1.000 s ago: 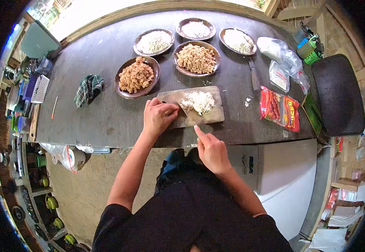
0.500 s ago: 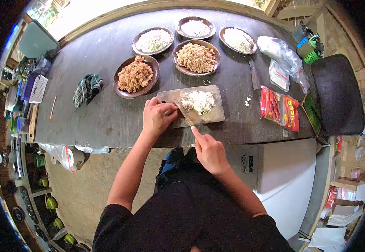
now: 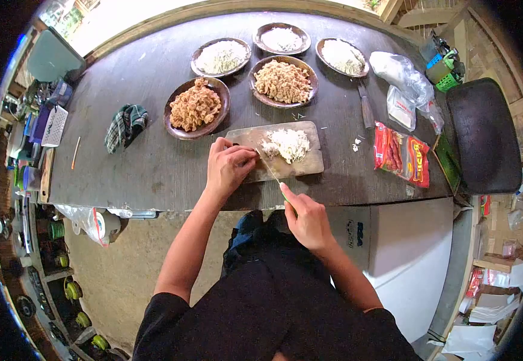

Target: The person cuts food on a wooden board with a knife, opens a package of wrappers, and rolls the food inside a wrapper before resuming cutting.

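Note:
My right hand (image 3: pixel 309 221) is closed round the green handle of a small knife (image 3: pixel 270 169). The blade points away from me and to the left, over the near part of a cutting board (image 3: pixel 307 168). On the board's left side my left hand (image 3: pixel 228 167) is closed, fingertips bunched close to the blade. Whatever they pinch is mostly hidden; only a small dark edge shows. A pile of finely chopped whitish pieces (image 3: pixel 287 145) lies on the board, right of the left fingertips.
Beyond the board stand plates of brown fried pieces (image 3: pixel 195 106), tan pieces (image 3: pixel 282 82) and pale shreds (image 3: pixel 220 57). To the right lie another knife (image 3: pixel 366 108), a red sausage packet (image 3: pixel 401 155) and plastic bags (image 3: pixel 403 75). A checked cloth (image 3: pixel 126 126) lies left.
My right hand has drawn slightly back toward me and to the right with the knife, and more of the green handle shows. My left hand stays nearly in place.

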The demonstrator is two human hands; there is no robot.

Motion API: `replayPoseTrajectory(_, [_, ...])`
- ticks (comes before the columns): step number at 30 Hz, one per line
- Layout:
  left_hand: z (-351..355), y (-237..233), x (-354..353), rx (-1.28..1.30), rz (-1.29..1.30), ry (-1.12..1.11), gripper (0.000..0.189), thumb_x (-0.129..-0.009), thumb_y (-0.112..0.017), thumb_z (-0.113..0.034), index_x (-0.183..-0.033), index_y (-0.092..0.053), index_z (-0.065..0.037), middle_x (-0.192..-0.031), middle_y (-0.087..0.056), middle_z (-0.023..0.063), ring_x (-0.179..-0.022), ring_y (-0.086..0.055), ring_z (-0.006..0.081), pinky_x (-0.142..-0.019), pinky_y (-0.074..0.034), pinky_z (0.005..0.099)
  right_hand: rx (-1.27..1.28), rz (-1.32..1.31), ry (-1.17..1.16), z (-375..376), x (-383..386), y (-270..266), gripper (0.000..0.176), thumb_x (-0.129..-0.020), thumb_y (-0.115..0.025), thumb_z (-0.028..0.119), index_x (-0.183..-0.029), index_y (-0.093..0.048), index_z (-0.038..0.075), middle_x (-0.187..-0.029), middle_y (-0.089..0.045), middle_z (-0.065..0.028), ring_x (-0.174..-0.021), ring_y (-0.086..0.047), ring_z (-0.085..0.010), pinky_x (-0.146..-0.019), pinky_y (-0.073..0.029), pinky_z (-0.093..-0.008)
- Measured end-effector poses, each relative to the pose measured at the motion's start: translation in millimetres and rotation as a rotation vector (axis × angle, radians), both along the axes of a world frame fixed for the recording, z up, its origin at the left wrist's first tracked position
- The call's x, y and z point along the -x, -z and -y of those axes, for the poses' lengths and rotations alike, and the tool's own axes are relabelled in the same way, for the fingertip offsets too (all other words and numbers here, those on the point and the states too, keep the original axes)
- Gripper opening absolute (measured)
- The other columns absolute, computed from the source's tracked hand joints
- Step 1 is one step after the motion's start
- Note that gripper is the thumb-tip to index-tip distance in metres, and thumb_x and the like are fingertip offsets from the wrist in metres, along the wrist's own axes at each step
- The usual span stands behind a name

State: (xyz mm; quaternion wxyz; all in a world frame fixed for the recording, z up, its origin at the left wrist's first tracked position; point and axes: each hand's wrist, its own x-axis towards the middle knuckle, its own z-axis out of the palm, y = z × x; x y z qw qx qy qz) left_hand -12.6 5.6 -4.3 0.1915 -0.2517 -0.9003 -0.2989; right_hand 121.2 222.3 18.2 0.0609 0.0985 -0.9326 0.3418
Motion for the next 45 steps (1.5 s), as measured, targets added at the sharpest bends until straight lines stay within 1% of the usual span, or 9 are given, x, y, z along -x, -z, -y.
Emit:
replayPoseTrajectory(7, [-0.2, 0.8, 0.7, -0.005, 0.043, -0.029, 0.016, -0.073, -0.086, -0.015, -0.088, -0.082, -0.016, -0.096, -0.08, -0.0046, -0.085, -0.056, 0.0214, -0.082, -0.047, 0.0343, 0.001, -0.031, -0.001, 4.3, 11.1, 3.9, 0.048, -0.095, -0.066, 0.011, -0.142, -0.061, 0.011, -0.077, -0.062, -0.0151, -0.064, -0.065, -0.0374, -0.059, -0.054, -0.0483])
replayPoseTrajectory(13, [0.1, 2.1, 1.4, 0.004, 0.074, -0.042, 0.014, -0.072, -0.086, -0.019, -0.085, -0.082, -0.017, -0.093, -0.079, -0.0058, -0.085, -0.056, 0.0206, -0.083, -0.045, 0.0349, 0.022, -0.007, 0.044, -2.6, 1.5, 2.3, 0.049, -0.093, -0.068, 0.006, -0.142, -0.062, 0.014, -0.08, -0.065, -0.0149, -0.069, -0.066, -0.0353, -0.061, -0.052, -0.046])
replayPoseTrajectory(19, [1.5, 3.1, 4.7, 0.044, 0.015, -0.034, 0.012, -0.072, -0.086, -0.019, -0.081, -0.079, -0.016, -0.09, -0.078, -0.0059, -0.087, -0.057, 0.0209, -0.085, -0.045, 0.0358, 0.006, -0.031, -0.025, -0.6, 3.1, 5.7, 0.048, -0.095, -0.066, 0.012, -0.143, -0.06, 0.013, -0.077, -0.06, -0.0147, -0.065, -0.066, -0.0374, -0.059, -0.055, -0.0486])
replayPoseTrajectory(24, [-0.5, 2.8, 2.5, 0.022, 0.03, -0.042, 0.012, -0.072, -0.086, -0.019, -0.082, -0.08, -0.017, -0.09, -0.079, -0.0056, -0.085, -0.057, 0.0206, -0.084, -0.045, 0.0355, -0.13, -0.048, 0.003, 11.1, 6.6, 5.4, 0.05, -0.094, -0.067, 0.011, -0.143, -0.06, 0.012, -0.078, -0.06, -0.0154, -0.063, -0.065, -0.0377, -0.058, -0.055, -0.0482])
replayPoseTrajectory(34, [-1.4, 3.2, 2.3, 0.002, 0.016, -0.059, 0.012, -0.072, -0.085, -0.024, -0.083, -0.081, -0.02, -0.079, -0.075, -0.0042, -0.082, -0.057, 0.0193, -0.08, -0.044, 0.0345, 0.031, -0.008, 0.023, -5.6, 4.2, -3.5, 0.049, -0.092, -0.069, 0.004, -0.14, -0.064, 0.013, -0.078, -0.062, -0.0152, -0.066, -0.064, -0.0366, -0.06, -0.051, -0.047])
replayPoseTrajectory(37, [0.4, 3.0, 3.3, 0.053, 0.013, -0.065, 0.011, -0.072, -0.084, -0.025, -0.082, -0.08, -0.019, -0.078, -0.074, -0.0037, -0.082, -0.056, 0.0199, -0.08, -0.044, 0.0346, 0.045, -0.014, -0.011, -0.9, 2.1, -1.2, 0.049, -0.093, -0.068, 0.006, -0.141, -0.063, 0.014, -0.078, -0.062, -0.0151, -0.066, -0.065, -0.0365, -0.061, -0.052, -0.0467])
replayPoseTrajectory(39, [-0.2, 4.5, 3.4, 0.033, 0.013, -0.06, 0.012, -0.072, -0.084, -0.025, -0.081, -0.079, -0.018, -0.077, -0.073, -0.0034, -0.082, -0.056, 0.0204, -0.081, -0.044, 0.0351, -0.042, -0.014, -0.026, 0.9, 2.3, -1.0, 0.049, -0.095, -0.066, 0.012, -0.144, -0.059, 0.012, -0.078, -0.061, -0.0146, -0.065, -0.066, -0.0368, -0.061, -0.056, -0.0478])
replayPoseTrajectory(43, [-1.3, 3.7, 3.3, 0.023, 0.017, -0.067, 0.012, -0.072, -0.084, -0.024, -0.081, -0.079, -0.018, -0.079, -0.074, -0.0033, -0.082, -0.056, 0.0205, -0.081, -0.044, 0.0353, -0.11, -0.017, -0.009, 9.3, 3.6, 1.3, 0.05, -0.095, -0.067, 0.013, -0.144, -0.059, 0.013, -0.079, -0.061, -0.0146, -0.065, -0.067, -0.0369, -0.061, -0.057, -0.0472])
replayPoseTrajectory(45, [-1.6, 2.3, 2.2, 0.022, 0.016, -0.059, 0.011, -0.071, -0.085, -0.018, -0.08, -0.079, -0.017, -0.086, -0.078, -0.0059, -0.081, -0.056, 0.0195, -0.08, -0.045, 0.0342, -0.085, -0.037, 0.022, 11.6, 6.3, 1.1, 0.046, -0.095, -0.067, 0.01, -0.141, -0.063, 0.014, -0.077, -0.061, -0.0142, -0.064, -0.065, -0.0372, -0.059, -0.053, -0.0483])
